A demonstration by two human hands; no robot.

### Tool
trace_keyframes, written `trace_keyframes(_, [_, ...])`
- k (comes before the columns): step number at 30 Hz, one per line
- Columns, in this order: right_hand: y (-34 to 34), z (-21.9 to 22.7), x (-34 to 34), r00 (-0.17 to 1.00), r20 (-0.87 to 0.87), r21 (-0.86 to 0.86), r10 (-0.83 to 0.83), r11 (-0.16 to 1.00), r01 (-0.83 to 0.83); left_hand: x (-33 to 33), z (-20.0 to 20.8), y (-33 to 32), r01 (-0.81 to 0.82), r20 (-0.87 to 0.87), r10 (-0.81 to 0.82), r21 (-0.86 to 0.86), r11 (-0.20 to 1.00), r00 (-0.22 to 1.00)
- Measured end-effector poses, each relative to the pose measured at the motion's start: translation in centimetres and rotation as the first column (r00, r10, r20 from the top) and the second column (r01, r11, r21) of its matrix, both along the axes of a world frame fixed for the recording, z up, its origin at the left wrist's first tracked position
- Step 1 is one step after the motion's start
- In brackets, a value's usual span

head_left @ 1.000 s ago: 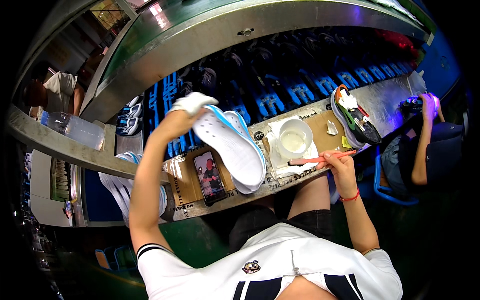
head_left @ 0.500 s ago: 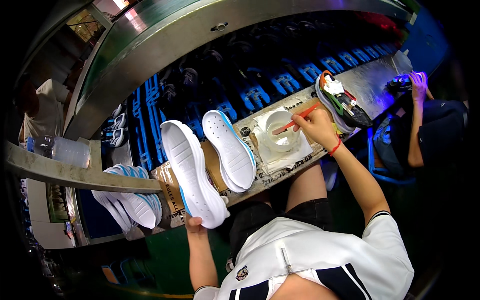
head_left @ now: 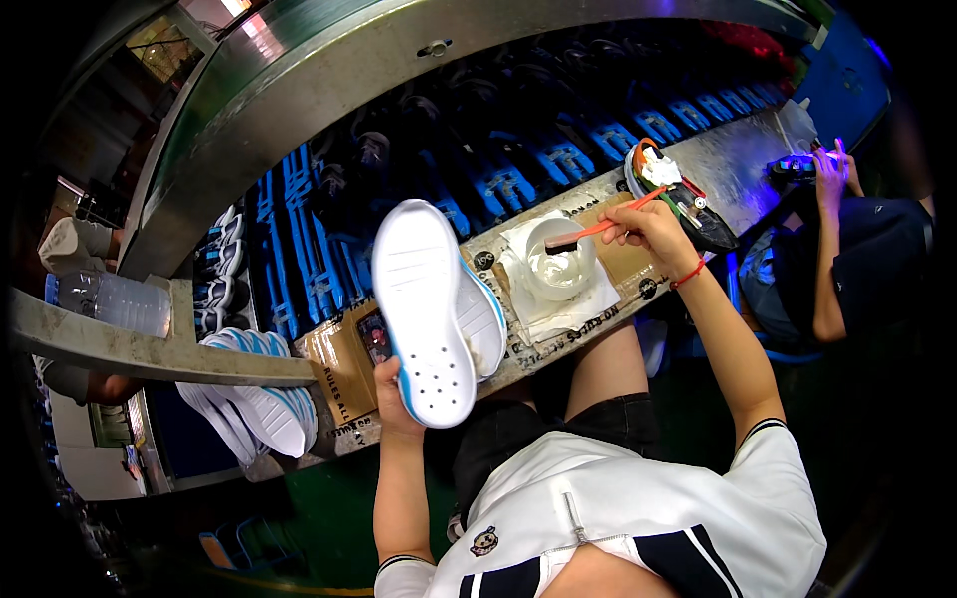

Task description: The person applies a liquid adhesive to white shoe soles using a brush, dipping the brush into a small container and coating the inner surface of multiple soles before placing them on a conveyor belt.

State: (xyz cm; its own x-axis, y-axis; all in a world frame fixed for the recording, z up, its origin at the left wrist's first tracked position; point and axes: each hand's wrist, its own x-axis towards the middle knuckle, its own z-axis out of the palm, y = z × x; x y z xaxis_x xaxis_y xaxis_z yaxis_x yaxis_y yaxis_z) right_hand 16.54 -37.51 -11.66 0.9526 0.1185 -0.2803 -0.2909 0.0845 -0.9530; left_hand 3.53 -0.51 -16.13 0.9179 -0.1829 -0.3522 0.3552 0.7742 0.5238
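My left hand (head_left: 391,394) grips a white shoe sole (head_left: 421,289) with a blue edge by its lower end, tilted up over the bench with its holed heel toward me. Partly hidden behind it lies a second white shoe sole (head_left: 485,324). My right hand (head_left: 646,231) pinches the red handle of a brush (head_left: 604,225). Its dark bristles hover over a white bowl (head_left: 539,283) of pale liquid, which stands on crumpled white paper (head_left: 533,329).
At left, several soles (head_left: 271,404) are stacked near a plastic bottle (head_left: 120,299). A multicoloured shoe (head_left: 688,204) sits right of the bowl. Blue-lit racks (head_left: 508,184) run behind the bench. At far right a co-worker's hands (head_left: 829,174) hold a dark shoe (head_left: 791,167).
The held sole has swung up and to the right, now overlapping the second sole. The brush has lifted from inside the bowl to above it, and my right hand has shifted slightly right.
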Motion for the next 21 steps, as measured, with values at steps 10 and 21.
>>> trace_keyframes(10, [6.5, 5.4, -1.0, 0.860, 0.396, -0.169, 0.320, 0.947, -0.275, -0.6, 5.1, -3.6, 0.397, -0.019, -0.426, -0.326, 0.858, 0.905])
trace_keyframes(21, [8.0, 6.9, 0.7, 0.496, 0.616, -0.474, 0.612, 0.791, -0.387, -0.2, 4.9, -4.7, 0.409, 0.041, -0.450, -0.494, 0.767, 0.892])
